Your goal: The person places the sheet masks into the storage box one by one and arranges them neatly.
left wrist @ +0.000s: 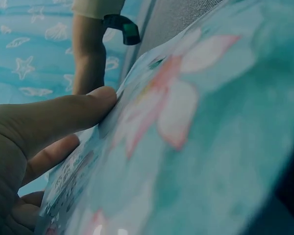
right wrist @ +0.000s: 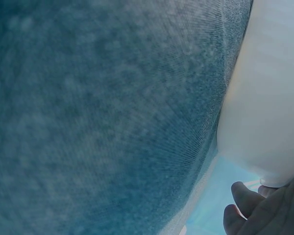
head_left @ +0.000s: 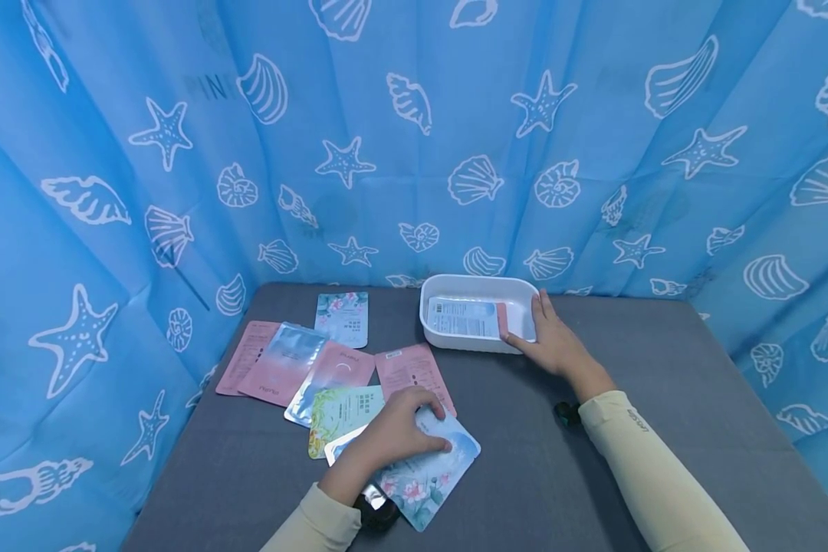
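Observation:
My left hand [head_left: 402, 429] pinches a pale blue face mask packet [head_left: 453, 452] with pink lotus flowers, tilted over the near part of the table. In the left wrist view, the thumb lies at the edge of this packet [left wrist: 186, 112] and other fingers show behind it. At the back, my right hand [head_left: 557, 337] grips the right end of a white plastic box [head_left: 479, 343], its thumb at the front rim. Inside the box lies a packet [head_left: 464, 317] with a pale blue printed back and a pink end. The right wrist view shows the box wall [right wrist: 264, 98] beside curled fingers [right wrist: 246, 198].
Left of the box, several packets overlap: a pink one [head_left: 414, 372], pink-and-silver ones [head_left: 286, 364] and a green one [head_left: 345, 410]. A lotus packet [head_left: 343, 318] lies behind them. The grey table [head_left: 662, 368] meets a blue shell-patterned curtain [head_left: 414, 153].

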`<state>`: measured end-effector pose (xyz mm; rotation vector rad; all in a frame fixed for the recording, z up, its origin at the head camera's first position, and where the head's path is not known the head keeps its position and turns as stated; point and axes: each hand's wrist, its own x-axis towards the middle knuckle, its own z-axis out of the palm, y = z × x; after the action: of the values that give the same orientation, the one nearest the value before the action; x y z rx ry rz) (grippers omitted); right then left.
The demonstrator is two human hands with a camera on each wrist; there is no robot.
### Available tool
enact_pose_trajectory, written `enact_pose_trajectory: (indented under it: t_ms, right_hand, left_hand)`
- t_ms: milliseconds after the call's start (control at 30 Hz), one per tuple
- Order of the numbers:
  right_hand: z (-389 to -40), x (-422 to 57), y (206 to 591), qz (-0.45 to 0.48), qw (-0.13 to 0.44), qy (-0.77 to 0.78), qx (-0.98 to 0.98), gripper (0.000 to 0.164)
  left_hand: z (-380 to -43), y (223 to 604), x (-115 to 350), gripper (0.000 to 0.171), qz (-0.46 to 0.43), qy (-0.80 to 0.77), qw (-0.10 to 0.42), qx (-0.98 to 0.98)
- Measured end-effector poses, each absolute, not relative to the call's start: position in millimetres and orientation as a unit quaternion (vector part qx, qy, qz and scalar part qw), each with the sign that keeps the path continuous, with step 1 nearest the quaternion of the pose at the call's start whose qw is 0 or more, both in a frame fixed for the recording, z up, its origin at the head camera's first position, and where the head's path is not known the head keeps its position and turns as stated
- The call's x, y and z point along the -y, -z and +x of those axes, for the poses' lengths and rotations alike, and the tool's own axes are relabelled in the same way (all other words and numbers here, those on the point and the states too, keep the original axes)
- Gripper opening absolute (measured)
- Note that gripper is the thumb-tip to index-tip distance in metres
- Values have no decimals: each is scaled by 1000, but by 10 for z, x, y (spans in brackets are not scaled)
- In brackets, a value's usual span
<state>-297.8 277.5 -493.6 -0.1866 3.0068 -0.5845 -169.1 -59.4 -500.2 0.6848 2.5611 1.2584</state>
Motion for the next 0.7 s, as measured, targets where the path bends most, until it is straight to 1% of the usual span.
enact_pose_trajectory:
  t_ms: [200, 533, 700]
  right_hand:
    - [-2980, -2781, 4953, -60, 39, 189, -979, 116]
    - [-2980, -2787, 4941, -65, 35, 187, -980, 116]
    - [-2981, -2793, 4945, -63, 34, 190, -979, 117]
  left_hand:
    - [-1703, 5001, 600, 31, 206, -451, 95, -863]
    - [-1730, 4927, 636, 29, 192, -483, 77, -851]
    - [-1760, 4897, 654, 29, 189, -505, 53, -840]
